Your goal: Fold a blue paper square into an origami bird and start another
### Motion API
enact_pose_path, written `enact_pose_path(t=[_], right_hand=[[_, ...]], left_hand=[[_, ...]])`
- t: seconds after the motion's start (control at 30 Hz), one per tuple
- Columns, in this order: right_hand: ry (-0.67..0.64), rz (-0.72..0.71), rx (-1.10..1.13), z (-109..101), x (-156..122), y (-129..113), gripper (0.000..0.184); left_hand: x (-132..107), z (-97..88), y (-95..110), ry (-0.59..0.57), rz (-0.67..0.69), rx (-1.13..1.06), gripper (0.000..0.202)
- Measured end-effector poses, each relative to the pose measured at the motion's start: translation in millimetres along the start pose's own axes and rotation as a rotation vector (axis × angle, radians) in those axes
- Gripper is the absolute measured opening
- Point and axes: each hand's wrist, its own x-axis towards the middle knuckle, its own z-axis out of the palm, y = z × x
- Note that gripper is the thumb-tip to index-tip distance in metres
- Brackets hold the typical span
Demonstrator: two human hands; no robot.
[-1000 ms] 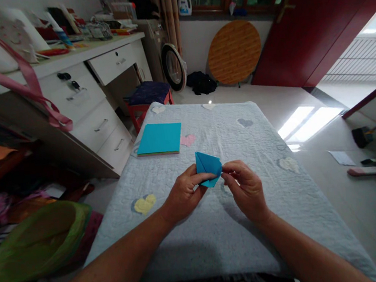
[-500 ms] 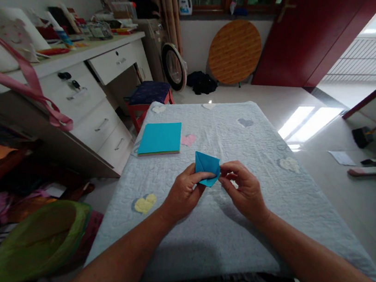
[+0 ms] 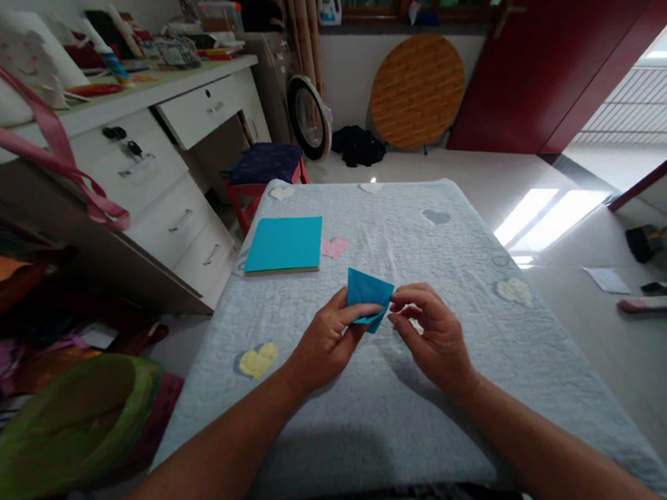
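A small folded piece of blue paper (image 3: 369,288) is raised above the cloth-covered table. My left hand (image 3: 333,333) pinches it from the left, thumb lying across its front and fingers behind. The paper's lower folds stand slightly apart near the thumb tip. At the right corner of the paper is my right hand (image 3: 432,331), its index fingertip against or very close to that corner. A small gap shows between its thumb and index finger. Beyond the left hand, a square stack of paper (image 3: 284,244) lies on the table with a blue sheet on top.
A pale quilted cloth with heart patches covers the table (image 3: 435,269). Past its far left corner stands a stool (image 3: 265,164). White drawers (image 3: 180,218) and a green-lined bin (image 3: 73,427) are on the left; a broom (image 3: 646,239) is on the right.
The paper's right corner has shifted slightly right and its lower folds have spread further apart. The right thumb and index finger look a little wider apart. The left hand keeps its grip.
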Motion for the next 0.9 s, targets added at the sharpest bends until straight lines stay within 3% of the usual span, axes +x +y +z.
enact_pose_path(t=[0.2, 0.47, 0.67, 0.9], right_hand=[[-0.004, 0.0, 0.013, 0.4, -2.1, 1.6, 0.026], [-0.052, -0.147, -0.083, -1.7, 1.1, -4.1, 0.033], [-0.086, -0.189, -0.154, -2.1, 0.9, -7.1, 0.035], [-0.084, -0.208, -0.193, -3.4, 0.5, -6.3, 0.035]], left_hand=[[2.2, -2.6, 2.7, -0.015, -0.048, -0.045, 0.029], [2.0, -3.1, 1.2, -0.044, -0.066, -0.069, 0.021], [0.3, -3.2, 1.3, -0.02, -0.166, -0.16, 0.008], [-1.5, -2.8, 0.7, 0.012, -0.176, -0.163, 0.017]])
